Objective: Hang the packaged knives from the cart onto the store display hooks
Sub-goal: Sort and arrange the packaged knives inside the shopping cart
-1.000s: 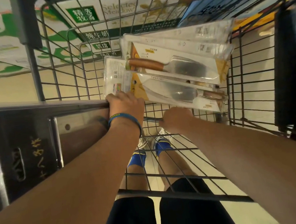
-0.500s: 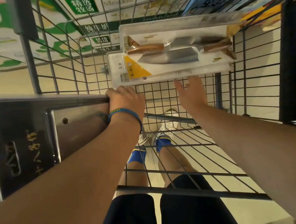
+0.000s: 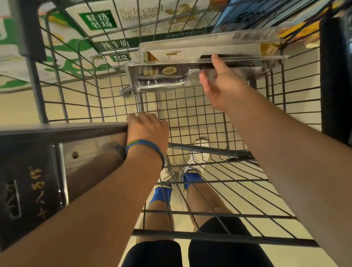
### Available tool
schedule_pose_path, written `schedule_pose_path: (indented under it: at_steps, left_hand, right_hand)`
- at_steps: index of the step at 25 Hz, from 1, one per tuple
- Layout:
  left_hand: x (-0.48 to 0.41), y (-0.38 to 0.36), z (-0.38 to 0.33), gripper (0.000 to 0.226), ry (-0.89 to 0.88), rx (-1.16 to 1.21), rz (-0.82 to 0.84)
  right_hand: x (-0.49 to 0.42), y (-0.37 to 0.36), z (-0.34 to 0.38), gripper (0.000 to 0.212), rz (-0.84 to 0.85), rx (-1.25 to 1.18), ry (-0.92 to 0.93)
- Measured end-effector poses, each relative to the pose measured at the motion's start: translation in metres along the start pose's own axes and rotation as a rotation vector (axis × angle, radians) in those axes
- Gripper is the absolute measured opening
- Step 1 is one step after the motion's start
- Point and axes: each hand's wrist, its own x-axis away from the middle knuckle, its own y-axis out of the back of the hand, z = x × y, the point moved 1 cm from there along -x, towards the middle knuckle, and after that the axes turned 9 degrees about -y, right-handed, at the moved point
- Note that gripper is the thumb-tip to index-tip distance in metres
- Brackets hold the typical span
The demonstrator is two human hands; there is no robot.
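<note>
Head view: knife packs (image 3: 205,54) stacked at far end of cart (image 3: 37,95); right hand (image 3: 220,82) spread, thumb on their near edge; left hand (image 3: 147,129) grips steel rail (image 3: 58,132); likely stiff, slick, blade-heavy, so pinch the card edge.

Head camera, looking steeply down, close over cart (image 3: 191,118).

Right hand (image 3: 222,84) at packaged knives (image 3: 184,54) in cart (image 3: 295,95) (left hand (image 3: 147,129) around steel rail (image 3: 47,132))

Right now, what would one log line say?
stage: pickup | left hand: grips rail | right hand: thumb on knife packs in cart, grip unclear
</note>
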Motion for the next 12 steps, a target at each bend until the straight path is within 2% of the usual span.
schedule_pose_path:
  at_steps: [4, 5, 9, 10, 12]
  left_hand:
    - [0.000, 0.002, 0.000, 0.035, -0.002, 0.016, -0.005]
    - [0.001, 0.002, 0.000, 0.035, 0.003, 0.018, 0.002]
    - [0.001, 0.001, -0.001, 0.036, 0.011, 0.019, 0.010]
    - [0.001, 0.000, -0.001, 0.036, 0.009, 0.017, 0.011]
    - [0.001, -0.001, -0.001, 0.035, 0.010, 0.015, 0.015]
  right_hand:
    - [-0.022, -0.002, -0.006, 0.023, -0.188, 0.451, 0.072]
    - [-0.028, 0.003, -0.011, 0.032, -0.252, 0.497, 0.028]
    - [-0.048, 0.019, -0.025, 0.073, -0.404, 0.579, -0.126]
    - [-0.050, 0.020, -0.026, 0.076, -0.427, 0.557, -0.133]
    - [-0.051, 0.018, -0.027, 0.070, -0.443, 0.392, -0.114]
